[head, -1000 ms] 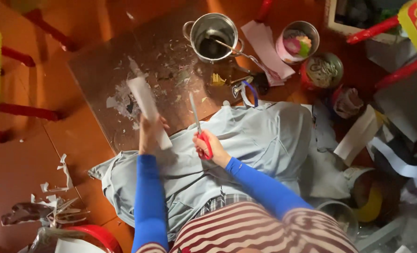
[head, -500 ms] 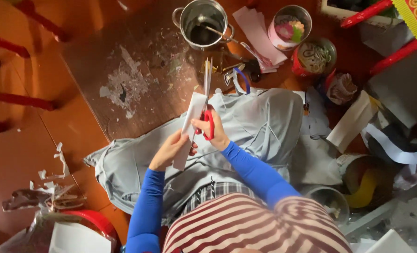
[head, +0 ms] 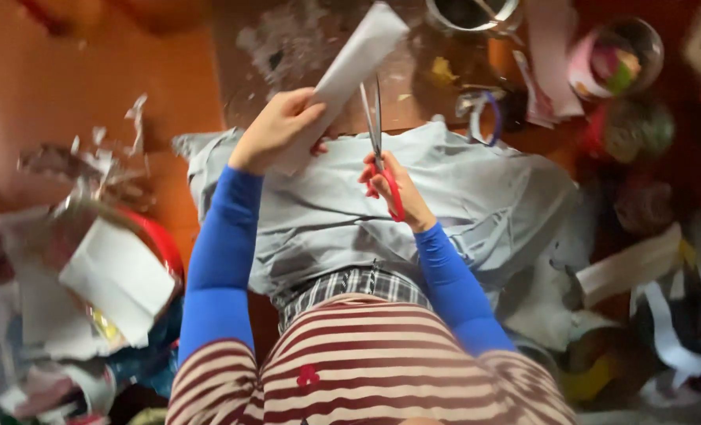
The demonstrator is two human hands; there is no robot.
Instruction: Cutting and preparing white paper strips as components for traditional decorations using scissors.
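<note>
My left hand (head: 278,130) grips a folded white strip of paper (head: 354,59) that slants up and to the right. My right hand (head: 393,185) holds red-handled scissors (head: 378,134), blades pointing up, right beside the paper's lower edge. Both hands hover above a pale grey cloth (head: 460,197) spread over my lap. Blue sleeves cover both forearms. The frame is blurred by motion.
A metal pot (head: 476,14) stands at the top edge, a clear cup with coloured bits (head: 614,59) to its right. Paper scraps (head: 90,165) and a red bowl with white paper (head: 122,271) lie at left. Tape rolls and paper strips (head: 649,315) crowd the right.
The view has shifted and closed in on my hands. My left hand has raised the paper strip higher and tilted it right. The scissors remain beside it, blades up.
</note>
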